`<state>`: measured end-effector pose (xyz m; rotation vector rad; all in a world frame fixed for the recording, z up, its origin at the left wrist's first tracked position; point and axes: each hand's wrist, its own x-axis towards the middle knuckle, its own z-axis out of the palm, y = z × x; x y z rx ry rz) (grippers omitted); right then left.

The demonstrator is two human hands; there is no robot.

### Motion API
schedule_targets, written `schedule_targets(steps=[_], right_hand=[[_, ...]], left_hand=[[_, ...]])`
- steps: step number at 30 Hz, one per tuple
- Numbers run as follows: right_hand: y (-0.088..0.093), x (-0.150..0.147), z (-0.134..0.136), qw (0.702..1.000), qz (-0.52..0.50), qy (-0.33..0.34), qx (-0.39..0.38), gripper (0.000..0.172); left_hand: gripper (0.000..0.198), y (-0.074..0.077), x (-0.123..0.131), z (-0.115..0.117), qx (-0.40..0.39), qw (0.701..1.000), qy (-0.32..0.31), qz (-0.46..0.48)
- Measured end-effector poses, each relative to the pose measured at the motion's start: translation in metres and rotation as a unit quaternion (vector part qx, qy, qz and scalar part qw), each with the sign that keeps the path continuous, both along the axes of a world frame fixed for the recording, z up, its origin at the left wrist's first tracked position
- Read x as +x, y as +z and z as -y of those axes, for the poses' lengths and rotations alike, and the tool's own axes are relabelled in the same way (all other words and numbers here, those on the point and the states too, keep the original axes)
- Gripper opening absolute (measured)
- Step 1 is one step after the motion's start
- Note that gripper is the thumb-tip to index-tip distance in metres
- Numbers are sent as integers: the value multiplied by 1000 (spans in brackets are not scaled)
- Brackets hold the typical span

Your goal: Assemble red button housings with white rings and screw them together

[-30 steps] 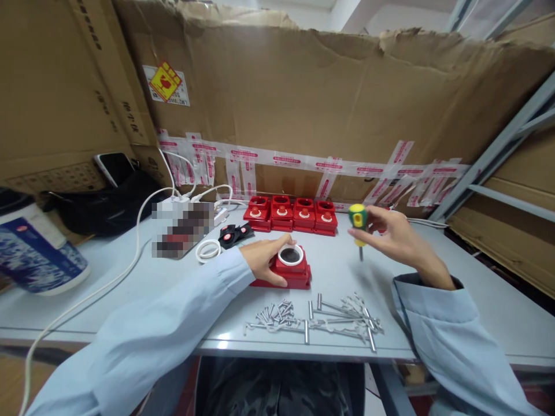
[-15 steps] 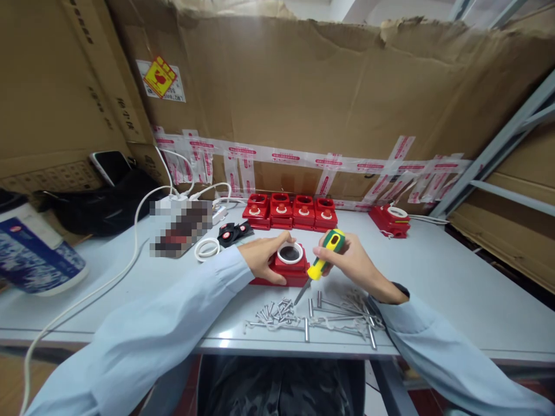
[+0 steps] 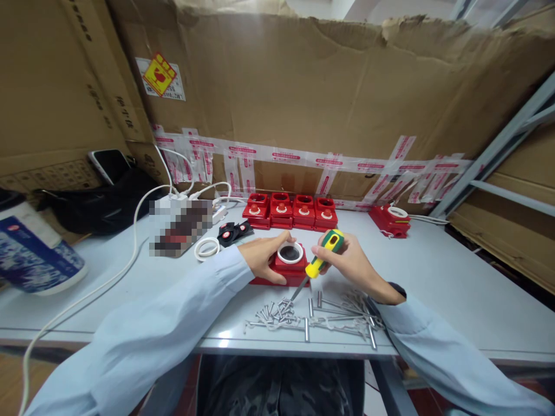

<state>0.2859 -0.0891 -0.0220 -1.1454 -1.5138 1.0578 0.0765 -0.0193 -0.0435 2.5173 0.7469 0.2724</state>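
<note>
My left hand is closed around the left side of a red block topped by a white ring, holding it on the grey table. My right hand grips a yellow and green screwdriver, tilted down to the left. Its metal tip points into a heap of small screws in front of the block.
A row of several red blocks stands at the back, another red block to the right. Long metal pins and clips lie by the front edge. A white ring, black parts, cables and a blue-white container are on the left.
My right hand came down and left from the air with the screwdriver, tilting its tip into the screw heap. My left hand stayed on the red block.
</note>
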Motion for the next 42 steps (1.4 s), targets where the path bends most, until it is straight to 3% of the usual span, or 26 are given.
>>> schedule_targets(steps=[12, 19, 27, 33, 42], right_hand=[[9, 14, -5, 995, -80, -41, 45, 26], [6, 6, 0, 999, -26, -20, 35, 25], [22, 31, -11, 979, -123, -107, 125, 18], [20, 42, -29, 961, -118, -196, 158, 21], [12, 36, -40, 967, -93, -199, 130, 27]], left_hand=[[77, -2, 0, -1, -8, 1000, 2, 11], [76, -1, 0, -1, -15, 1000, 8, 24], [74, -2, 1, -1, -5, 1000, 9, 0], [75, 0, 0, 1, -12, 1000, 15, -6], [77, -2, 0, 0, -10, 1000, 16, -8]])
